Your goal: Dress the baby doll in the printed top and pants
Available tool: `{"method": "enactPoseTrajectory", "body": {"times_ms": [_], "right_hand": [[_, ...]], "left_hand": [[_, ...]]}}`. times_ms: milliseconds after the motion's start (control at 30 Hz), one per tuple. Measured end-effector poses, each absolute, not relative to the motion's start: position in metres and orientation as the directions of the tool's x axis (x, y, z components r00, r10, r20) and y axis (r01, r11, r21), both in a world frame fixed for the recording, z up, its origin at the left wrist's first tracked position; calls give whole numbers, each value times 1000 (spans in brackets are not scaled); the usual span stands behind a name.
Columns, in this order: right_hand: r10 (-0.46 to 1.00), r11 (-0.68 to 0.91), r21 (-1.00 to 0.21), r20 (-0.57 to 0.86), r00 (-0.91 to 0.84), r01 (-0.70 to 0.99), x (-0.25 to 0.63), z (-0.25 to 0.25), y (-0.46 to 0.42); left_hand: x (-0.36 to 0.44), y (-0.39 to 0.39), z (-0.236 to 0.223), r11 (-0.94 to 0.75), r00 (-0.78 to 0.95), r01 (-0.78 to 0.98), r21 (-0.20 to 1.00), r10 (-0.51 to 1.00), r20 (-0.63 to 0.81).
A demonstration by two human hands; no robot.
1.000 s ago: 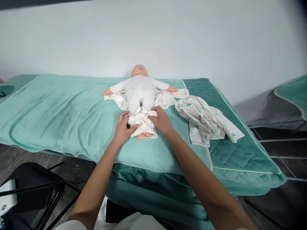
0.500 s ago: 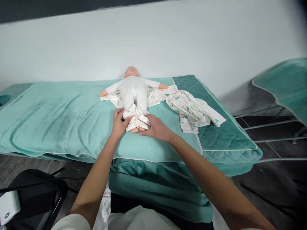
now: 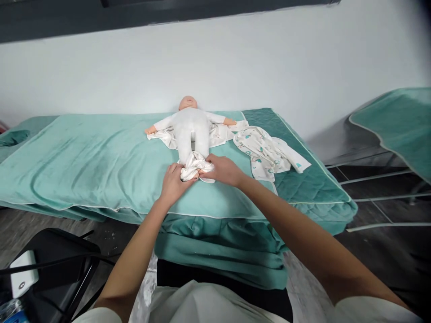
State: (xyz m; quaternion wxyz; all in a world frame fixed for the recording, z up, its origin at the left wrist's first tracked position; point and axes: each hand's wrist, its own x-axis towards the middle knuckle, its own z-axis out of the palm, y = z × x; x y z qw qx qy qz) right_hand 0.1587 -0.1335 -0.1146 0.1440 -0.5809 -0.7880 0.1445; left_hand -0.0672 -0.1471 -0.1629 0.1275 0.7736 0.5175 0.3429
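Observation:
A baby doll (image 3: 192, 128) with a white cloth body lies on its back on the green bed, head toward the wall and arms spread. Bunched white baby pants (image 3: 196, 163) surround its lower legs and cover most of the feet. My left hand (image 3: 175, 181) grips the pants from the left, fingers closed on the fabric. From the right, my right hand (image 3: 220, 170) pinches the same fabric near the feet. Under the doll's arms and back is a spread white garment (image 3: 220, 135). To the right lies a rumpled white baby top (image 3: 266, 152) with a green print.
The green bed (image 3: 101, 166) stands against a white wall (image 3: 215, 67). A black chair (image 3: 60, 260) at lower left carries a white device (image 3: 25, 273) and a cable. At right are a metal frame (image 3: 387, 197) and a second green-covered surface (image 3: 400, 121).
Both hands have drawn closer together at the feet. The pants are bunched lower, and the toes that showed before are now mostly covered. The view has shifted slightly.

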Motion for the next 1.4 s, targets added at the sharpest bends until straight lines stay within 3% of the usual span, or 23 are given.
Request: {"method": "enactPoseTrajectory", "body": {"times_ms": [100,233,400,567,700,867,1033,1133,1233,1400], "right_hand": [[963,253,-351,5,-268,902,159,-108,-143],[957,242,-330,-74,-280,913,160,-93,-156],[805,349,-543,-243,-541,764,168,-51,-167],[571,315,-740,-353,-741,594,177,3,-174],[584,304,-787,-292,-758,537,177,38,-177],[725,262,-830,-168,-668,492,164,73,-183],[795,359,-889,132,-592,283,155,95,-182],[767,445,-881,284,-575,159,156,103,-179],[743,516,-841,344,-574,164,156,109,-179],[741,575,-777,363,-564,255,158,120,-187]], "left_hand": [[-69,-156,-151,-401,253,752,523,908,333],[-75,-171,-129,-296,285,742,601,951,117],[-89,-183,-91,-211,468,602,770,875,-126],[-101,-188,-53,-114,590,428,897,786,-181],[-105,-189,-21,-98,537,318,943,838,-94],[-105,-188,28,-239,554,317,918,832,25],[-103,-189,61,-288,760,333,898,646,-74],[-99,-186,64,-249,761,207,946,649,4],[-90,-181,66,-265,695,103,959,709,121],[-73,-179,76,-339,630,110,934,751,198]]}}
